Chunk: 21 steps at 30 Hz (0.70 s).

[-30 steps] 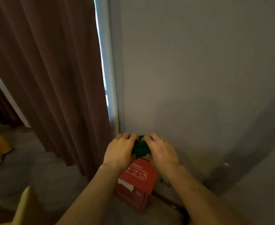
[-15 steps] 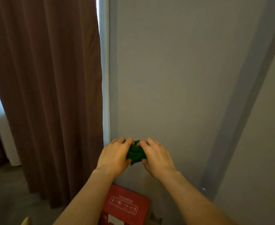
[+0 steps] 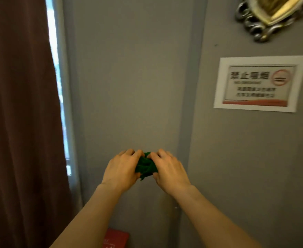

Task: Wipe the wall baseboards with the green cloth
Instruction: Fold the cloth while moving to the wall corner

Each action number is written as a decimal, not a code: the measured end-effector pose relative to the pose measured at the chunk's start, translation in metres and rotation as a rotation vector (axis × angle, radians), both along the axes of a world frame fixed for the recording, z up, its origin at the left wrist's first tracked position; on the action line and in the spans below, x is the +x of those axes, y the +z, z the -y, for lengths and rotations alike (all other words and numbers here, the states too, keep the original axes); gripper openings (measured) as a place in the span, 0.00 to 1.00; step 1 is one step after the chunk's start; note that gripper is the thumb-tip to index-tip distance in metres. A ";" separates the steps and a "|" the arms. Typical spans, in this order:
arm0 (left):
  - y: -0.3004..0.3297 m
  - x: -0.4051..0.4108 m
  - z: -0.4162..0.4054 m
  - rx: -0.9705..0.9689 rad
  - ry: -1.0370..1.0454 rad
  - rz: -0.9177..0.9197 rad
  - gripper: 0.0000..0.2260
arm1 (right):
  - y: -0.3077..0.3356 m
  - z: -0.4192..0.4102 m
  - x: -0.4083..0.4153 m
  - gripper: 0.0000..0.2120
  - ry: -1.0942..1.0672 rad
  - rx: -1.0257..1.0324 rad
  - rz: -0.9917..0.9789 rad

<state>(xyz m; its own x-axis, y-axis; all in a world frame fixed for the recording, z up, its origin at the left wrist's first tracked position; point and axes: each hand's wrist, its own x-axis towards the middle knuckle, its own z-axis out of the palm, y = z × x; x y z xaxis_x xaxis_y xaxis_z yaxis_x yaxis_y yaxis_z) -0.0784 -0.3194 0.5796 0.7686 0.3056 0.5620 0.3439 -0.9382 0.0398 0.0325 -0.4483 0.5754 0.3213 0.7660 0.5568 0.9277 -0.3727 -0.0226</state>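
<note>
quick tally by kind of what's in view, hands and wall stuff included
hands: 2, left hand and right hand
green cloth: 1
brown curtain: 1
no-smoking sign: 1
ornate frame: 1, partly in view
red box: 1, partly in view
total: 7

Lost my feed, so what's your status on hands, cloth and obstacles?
Left hand and right hand both gripping the bunched green cloth. Cloth held up before the grey wall, no baseboard in view. Red cardboard box below.
</note>
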 end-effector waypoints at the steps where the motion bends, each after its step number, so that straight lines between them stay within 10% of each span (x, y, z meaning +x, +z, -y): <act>1: 0.004 0.012 0.017 0.003 -0.024 0.007 0.19 | 0.004 0.020 0.009 0.24 -0.024 0.007 0.009; 21: 0.008 0.180 0.263 0.010 -0.460 0.045 0.21 | 0.015 0.303 0.110 0.23 -0.453 0.036 0.024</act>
